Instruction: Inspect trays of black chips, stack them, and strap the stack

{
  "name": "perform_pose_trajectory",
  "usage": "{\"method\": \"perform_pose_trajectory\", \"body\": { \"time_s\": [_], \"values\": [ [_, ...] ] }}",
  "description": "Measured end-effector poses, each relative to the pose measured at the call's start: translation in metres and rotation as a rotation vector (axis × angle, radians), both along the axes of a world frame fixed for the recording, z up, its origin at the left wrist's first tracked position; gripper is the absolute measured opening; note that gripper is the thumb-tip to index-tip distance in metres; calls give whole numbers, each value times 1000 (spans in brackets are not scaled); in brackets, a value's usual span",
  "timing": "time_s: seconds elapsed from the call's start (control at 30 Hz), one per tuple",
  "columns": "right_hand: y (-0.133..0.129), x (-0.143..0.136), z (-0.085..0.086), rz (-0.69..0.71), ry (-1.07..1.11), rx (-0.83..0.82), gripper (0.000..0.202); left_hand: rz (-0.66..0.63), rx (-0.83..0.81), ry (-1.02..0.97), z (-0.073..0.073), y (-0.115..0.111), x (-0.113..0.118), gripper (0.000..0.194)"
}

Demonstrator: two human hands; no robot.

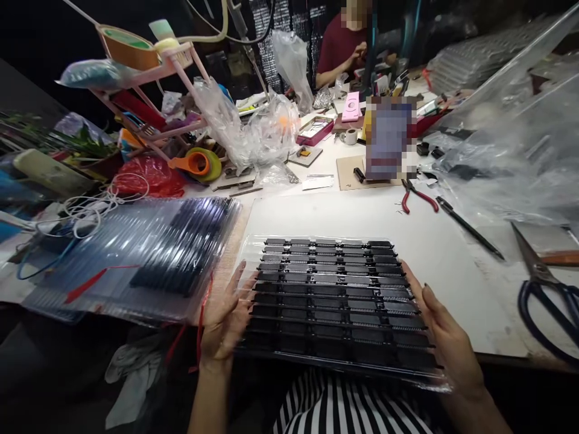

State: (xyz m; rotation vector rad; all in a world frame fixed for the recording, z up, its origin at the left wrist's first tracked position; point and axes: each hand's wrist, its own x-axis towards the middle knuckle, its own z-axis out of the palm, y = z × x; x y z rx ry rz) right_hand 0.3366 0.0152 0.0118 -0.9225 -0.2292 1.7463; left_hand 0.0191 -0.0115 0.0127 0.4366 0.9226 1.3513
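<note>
Between my two hands is a clear plastic tray (253, 247) filled with rows of small black comb-like parts (332, 316). My left hand (225, 316) grips its left edge, the fingers passing behind the clear plastic. At the opposite edge, my right hand (452, 337) holds the tray with the thumb up along the side and the other fingers mostly hidden underneath. The tray's near edge overhangs the table front, above a striped garment (348, 404). A white sheet (456, 289) lies beneath and beyond it.
Stacked clear trays (181, 241) with dark contents lie to the left, with a red ribbon on top. Scissors (543, 283), a black pen (470, 229) and red-handled pliers (418, 196) are at right. Plastic bags (520, 157) bulge beyond. A person (339, 54) sits across the table.
</note>
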Motion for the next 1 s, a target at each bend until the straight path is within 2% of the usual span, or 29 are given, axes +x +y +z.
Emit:
{"method": "perform_pose_trajectory", "body": {
  "time_s": [0.3,0.63,1.0],
  "values": [
    [2,2,2,-50,59,-50,45,23,-6,67,2,1,5,68],
    [-2,0,8,-74,-97,-141,46,11,-17,-19,0,2,5,67],
    [-1,-13,28,-70,-166,-241,48,7,-22,-106,-6,-1,-1,57]
  ]
}}
